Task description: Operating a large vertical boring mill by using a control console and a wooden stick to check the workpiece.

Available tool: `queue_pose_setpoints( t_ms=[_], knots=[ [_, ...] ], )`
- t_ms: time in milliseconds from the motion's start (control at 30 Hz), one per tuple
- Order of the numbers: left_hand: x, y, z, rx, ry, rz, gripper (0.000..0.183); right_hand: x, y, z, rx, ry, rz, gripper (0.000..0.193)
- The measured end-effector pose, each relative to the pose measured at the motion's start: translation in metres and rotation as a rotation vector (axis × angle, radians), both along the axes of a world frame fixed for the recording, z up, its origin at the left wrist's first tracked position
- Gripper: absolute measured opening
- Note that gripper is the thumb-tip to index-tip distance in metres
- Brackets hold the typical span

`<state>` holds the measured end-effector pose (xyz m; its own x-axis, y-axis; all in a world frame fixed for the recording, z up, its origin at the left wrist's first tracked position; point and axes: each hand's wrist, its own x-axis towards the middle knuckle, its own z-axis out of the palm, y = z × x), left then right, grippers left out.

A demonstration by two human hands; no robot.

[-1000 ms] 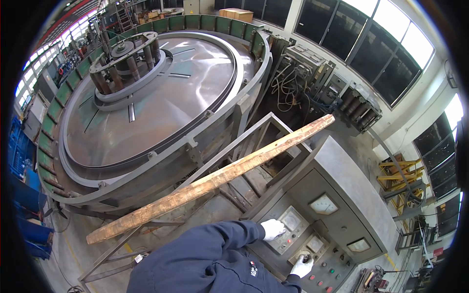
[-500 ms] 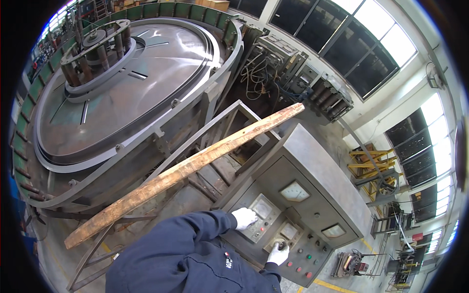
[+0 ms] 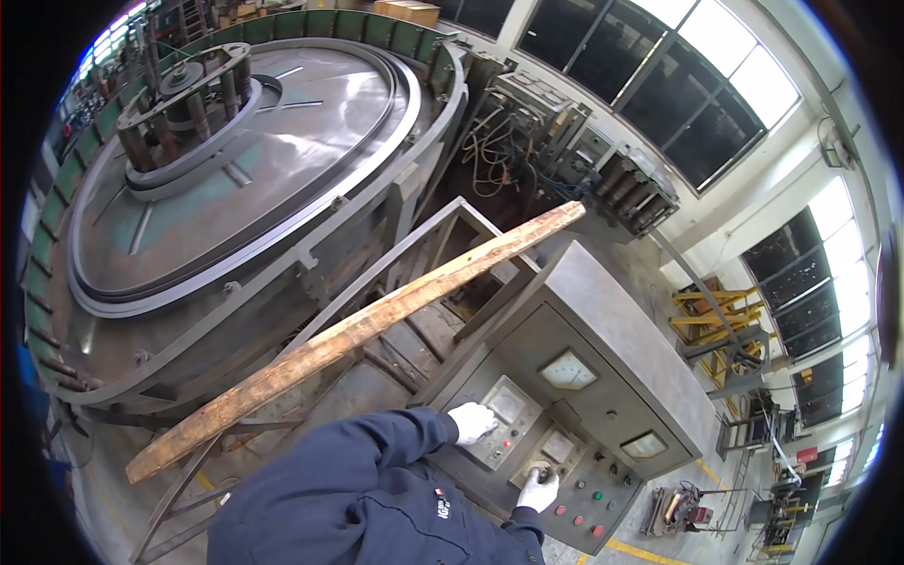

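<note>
Both my hands wear white gloves and rest at a grey control cabinet [image 3: 621, 330] with gauges, knobs and coloured buttons. My left hand [image 3: 471, 423] is closed at the edge of the left meter panel [image 3: 508, 403]; what its fingertips grip, if anything, is hidden. My right hand [image 3: 538, 492] pinches a dark round knob [image 3: 540, 474] on the lower meter panel [image 3: 559, 446]. Beyond the cabinet, at the left, a large round metal turntable [image 3: 311, 160] sits inside a green-walled ring frame [image 3: 311, 23]. Slots and an upright cluster of posts [image 3: 193, 113] show on it.
A long rough wooden beam [image 3: 358, 327] slants between me and the turntable, above a grey metal frame [image 3: 414, 240]. Hoses and machinery [image 3: 499, 151] stand by the windows at the back. Yellow metal stands [image 3: 716, 320] and other equipment [image 3: 678, 508] lie to the right.
The turntable has turned: its slots appear at different places, and its near rim sits slightly higher in view. Both hands keep their places at the cabinet.
</note>
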<state>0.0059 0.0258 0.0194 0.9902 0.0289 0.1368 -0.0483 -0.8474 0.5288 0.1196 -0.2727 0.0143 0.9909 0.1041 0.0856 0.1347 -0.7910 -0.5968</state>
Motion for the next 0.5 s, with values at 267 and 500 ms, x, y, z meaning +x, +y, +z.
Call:
queue_pose_setpoints(
  t_ms=[267, 500],
  knots=[
    [0.000, -0.002, -0.004, -0.009, 0.006, 0.014, 0.014, 0.000, -0.001, 0.000, -0.025, -0.038, 0.024, 0.039],
    [0.001, -0.001, -0.006, -0.016, -0.004, 0.008, 0.016, -0.005, 0.005, 0.011, -0.043, -0.050, 0.039, 0.039]
  ],
)
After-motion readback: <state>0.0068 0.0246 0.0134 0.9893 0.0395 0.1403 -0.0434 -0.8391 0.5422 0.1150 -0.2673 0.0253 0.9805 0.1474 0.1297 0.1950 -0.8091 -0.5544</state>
